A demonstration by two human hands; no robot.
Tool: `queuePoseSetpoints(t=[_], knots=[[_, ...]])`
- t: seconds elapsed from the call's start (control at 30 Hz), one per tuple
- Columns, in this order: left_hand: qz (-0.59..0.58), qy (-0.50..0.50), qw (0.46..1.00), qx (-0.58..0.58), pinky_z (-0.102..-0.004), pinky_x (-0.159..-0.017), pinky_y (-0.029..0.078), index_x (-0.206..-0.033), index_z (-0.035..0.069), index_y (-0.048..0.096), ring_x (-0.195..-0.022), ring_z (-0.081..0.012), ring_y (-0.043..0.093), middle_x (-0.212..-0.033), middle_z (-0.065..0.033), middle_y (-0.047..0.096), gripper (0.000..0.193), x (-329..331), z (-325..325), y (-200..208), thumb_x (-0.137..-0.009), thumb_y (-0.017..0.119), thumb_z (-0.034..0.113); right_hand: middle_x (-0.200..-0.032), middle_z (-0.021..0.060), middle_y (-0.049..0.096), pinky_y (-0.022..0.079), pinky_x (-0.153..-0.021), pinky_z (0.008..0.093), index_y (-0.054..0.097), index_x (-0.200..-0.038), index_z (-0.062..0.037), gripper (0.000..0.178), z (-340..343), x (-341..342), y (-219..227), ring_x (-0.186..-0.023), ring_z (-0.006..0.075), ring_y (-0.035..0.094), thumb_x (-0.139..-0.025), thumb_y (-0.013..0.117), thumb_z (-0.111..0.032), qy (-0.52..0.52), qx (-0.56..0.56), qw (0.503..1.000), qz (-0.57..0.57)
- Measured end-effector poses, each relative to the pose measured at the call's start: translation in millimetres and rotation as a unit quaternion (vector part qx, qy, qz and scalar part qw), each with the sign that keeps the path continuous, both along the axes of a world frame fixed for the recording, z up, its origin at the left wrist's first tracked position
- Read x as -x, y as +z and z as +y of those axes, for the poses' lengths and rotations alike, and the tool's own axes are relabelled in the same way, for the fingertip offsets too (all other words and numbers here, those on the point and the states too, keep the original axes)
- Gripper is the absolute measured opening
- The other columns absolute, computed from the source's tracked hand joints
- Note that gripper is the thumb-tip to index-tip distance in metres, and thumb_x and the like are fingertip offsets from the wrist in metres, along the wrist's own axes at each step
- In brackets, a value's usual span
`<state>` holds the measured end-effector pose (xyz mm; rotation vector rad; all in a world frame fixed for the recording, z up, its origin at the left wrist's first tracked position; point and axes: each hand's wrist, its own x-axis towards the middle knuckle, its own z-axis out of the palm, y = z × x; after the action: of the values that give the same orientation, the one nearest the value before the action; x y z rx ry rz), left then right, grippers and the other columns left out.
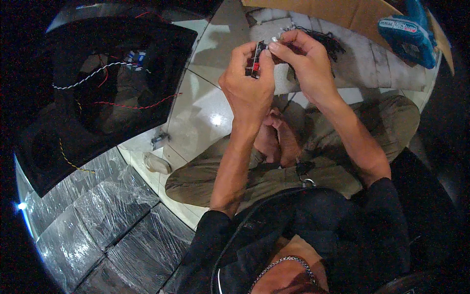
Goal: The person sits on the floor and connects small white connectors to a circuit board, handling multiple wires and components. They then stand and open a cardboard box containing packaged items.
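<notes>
Black plastic terminal block [255,60], judged light, rigid and small, sits pinched by its edges between left hand [247,88] and right hand [303,61] fingers.

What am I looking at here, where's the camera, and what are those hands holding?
This is one picture from a wide fisheye camera worn on a person's head, looking down, so straight edges bend near the rim. There is no machine: the two bare hands belong to the wearer, who sits on a tiled floor with legs folded. The left hand and the right hand are raised together and both pinch a small black part with red on it. Thin dark wires trail away beyond the right hand. To the left lies a large black panel with red, white and yellow wires across it. Below it are blocks wrapped in clear film. At the top right lies cardboard with a blue pack on it.
</notes>
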<state>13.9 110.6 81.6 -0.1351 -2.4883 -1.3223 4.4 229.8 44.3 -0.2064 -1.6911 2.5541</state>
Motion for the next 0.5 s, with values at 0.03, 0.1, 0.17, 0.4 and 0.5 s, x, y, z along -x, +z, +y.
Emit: queuePoseSetpoints(t=[0.03,0.1,0.17,0.4,0.5], knots=[[-0.027,0.0,0.999,-0.029,-0.0282,-0.063,0.052,-0.104,0.0,0.065,-0.071,-0.0157,0.065,-0.087,-0.0079,0.07,0.019,0.6,-2.0,-3.7,-0.089,0.067,0.012,-0.085,0.0039,0.068,0.052,-0.071,0.0253,0.067,-0.096,0.0001,0.019,2.0,2.7,-2.4,-0.077,0.0112,0.064,-0.086,0.073,-0.015,-0.01,-0.042,0.999,0.003],[-0.082,0.039,0.995,-0.037,-0.0277,-0.064,0.05,-0.108,0.0,0.063,-0.073,-0.0153,0.062,-0.091,-0.0071,0.068,0.022,-0.5,-8.6,-7.9,-0.093,0.062,0.015,-0.088,0.0055,0.07,0.052,-0.073,0.0265,0.069,-0.1,0.0001,0.022,7.1,6.1,-6.2,-0.078,0.0122,0.065,-0.085,0.073,-0.016,-0.029,-0.126,0.992,0.007],[-0.144,0.055,0.984,-0.093,-0.0276,-0.066,0.048,-0.113,0.0,0.06,-0.075,-0.0139,0.059,-0.095,-0.0072,0.067,0.026,1.0,-18.9,-10.3,-0.096,0.058,0.019,-0.093,0.0066,0.071,0.052,-0.076,0.0278,0.071,-0.102,-0.0009,0.023,19.0,5.7,1.3,-0.082,0.013,0.065,-0.085,0.073,-0.017,-0.004,-0.132,0.991,-0.008],[-0.248,-0.016,0.827,-0.505,-0.0299,-0.079,0.047,-0.129,0.001,0.051,-0.086,-0.0172,0.059,-0.11,-0.0095,0.063,0.035,10.8,-46.6,-13.6,-0.099,0.05,0.017,-0.091,0.0076,0.066,0.049,-0.078,0.0297,0.068,-0.101,0.002,0.016,21.5,-3.1,20.9,-0.088,0.0166,0.062,-0.086,0.067,-0.004,0.11,-0.281,0.918,0.256],[-0.221,-0.039,0.827,-0.516,-0.0335,-0.084,0.048,-0.13,0.001,0.051,-0.095,-0.0207,0.06,-0.114,-0.0107,0.061,0.036,6.0,-37.0,3.4,-0.098,0.053,0.017,-0.088,0.0076,0.064,0.048,-0.074,0.0295,0.069,-0.099,0.0007,0.013,9.4,-10.6,23.4,-0.083,0.0181,0.061,-0.086,0.066,-0.002,0.138,-0.305,0.904,0.265]])
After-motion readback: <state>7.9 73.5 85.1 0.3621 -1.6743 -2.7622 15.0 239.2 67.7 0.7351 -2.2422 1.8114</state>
